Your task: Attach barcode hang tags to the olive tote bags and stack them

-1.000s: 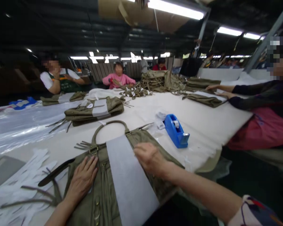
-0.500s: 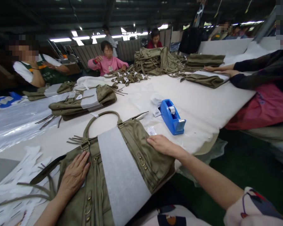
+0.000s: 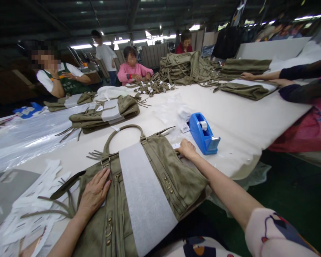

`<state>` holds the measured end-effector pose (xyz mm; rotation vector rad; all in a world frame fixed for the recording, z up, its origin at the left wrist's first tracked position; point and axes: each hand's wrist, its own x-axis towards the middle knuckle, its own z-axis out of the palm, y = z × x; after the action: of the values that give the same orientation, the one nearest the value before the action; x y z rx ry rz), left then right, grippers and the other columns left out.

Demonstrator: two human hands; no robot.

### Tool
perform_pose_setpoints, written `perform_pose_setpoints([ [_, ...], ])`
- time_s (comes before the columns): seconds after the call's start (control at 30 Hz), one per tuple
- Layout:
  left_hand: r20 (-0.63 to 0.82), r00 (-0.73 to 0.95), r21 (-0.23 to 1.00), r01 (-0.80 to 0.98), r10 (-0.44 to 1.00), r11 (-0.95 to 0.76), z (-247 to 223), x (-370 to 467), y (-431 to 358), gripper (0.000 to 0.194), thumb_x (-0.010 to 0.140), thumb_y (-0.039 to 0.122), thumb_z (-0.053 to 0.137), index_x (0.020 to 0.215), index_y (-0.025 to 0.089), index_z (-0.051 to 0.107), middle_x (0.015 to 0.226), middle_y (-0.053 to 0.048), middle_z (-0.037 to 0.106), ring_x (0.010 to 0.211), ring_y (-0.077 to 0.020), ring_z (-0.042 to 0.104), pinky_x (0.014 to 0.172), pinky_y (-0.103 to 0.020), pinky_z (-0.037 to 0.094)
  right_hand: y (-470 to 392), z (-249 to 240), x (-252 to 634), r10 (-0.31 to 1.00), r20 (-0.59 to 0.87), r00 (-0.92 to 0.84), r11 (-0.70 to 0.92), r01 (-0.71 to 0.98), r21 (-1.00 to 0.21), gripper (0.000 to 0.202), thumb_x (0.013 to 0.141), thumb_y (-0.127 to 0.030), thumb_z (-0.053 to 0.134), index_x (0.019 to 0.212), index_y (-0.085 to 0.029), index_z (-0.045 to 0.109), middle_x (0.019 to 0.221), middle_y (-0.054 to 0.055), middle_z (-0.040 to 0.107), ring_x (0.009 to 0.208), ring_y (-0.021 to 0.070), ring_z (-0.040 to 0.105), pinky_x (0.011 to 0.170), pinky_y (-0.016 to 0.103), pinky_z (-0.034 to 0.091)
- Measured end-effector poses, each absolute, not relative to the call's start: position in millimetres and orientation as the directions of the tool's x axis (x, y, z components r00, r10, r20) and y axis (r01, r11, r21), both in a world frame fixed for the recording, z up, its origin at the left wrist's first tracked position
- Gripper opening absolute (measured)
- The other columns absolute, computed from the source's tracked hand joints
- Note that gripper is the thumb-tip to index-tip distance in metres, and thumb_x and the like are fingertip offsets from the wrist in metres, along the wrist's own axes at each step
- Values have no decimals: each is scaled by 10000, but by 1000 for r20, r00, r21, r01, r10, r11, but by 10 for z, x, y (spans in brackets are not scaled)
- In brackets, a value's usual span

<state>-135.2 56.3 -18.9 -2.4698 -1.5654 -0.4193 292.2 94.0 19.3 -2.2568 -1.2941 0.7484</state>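
An olive green handbag (image 3: 173, 178) lies flat on the white table in front of me, its round handle (image 3: 123, 128) pointing away. A white padding strip (image 3: 144, 192) runs lengthwise across its middle. My left hand (image 3: 95, 192) rests flat, fingers spread, on the bag's left part near the buckles and fringe. My right hand (image 3: 186, 148) is stretched to the bag's far right corner, fingers curled on a small white tag (image 3: 176, 146), right beside a blue tape dispenser (image 3: 203, 134).
A second wrapped olive bag (image 3: 104, 116) lies further back, with a clear plastic sheet (image 3: 24, 135) to its left and white paper cut-outs (image 3: 29, 207) at near left. A heap of bags (image 3: 184, 67) is at the far end. Several co-workers sit around; one's hand (image 3: 247, 75) presses a bag at right.
My right hand has slid from the middle of the bag across to its far right corner by the tape dispenser and closed on the tag. My left hand has stayed put.
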Motion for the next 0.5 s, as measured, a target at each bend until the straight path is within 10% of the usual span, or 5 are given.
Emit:
perform_pose_setpoints([
  [0.27, 345, 391, 31, 904, 853, -427, -172, -1345, 564, 529, 874, 453, 287, 1268, 146, 460, 1335, -103, 448, 1222, -255, 415, 1027, -447, 354, 879, 278, 3180, 928, -306, 211, -350, 219, -911, 412, 614, -159, 581, 1024, -132, 555, 692, 0, 601, 565, 117, 559, 503, 213, 426],
  [0.5, 442, 392, 64, 884, 807, -464, -86, -1358, 533, 486, 885, 399, 303, 1272, 147, 451, 1373, -95, 400, 1329, -261, 239, 1065, -477, 302, 661, 718, 3390, 954, -274, -125, -298, -267, -916, 444, 515, -150, 580, 958, -137, 564, 652, -13, 576, 459, 76, 484, 415, 182, 346],
])
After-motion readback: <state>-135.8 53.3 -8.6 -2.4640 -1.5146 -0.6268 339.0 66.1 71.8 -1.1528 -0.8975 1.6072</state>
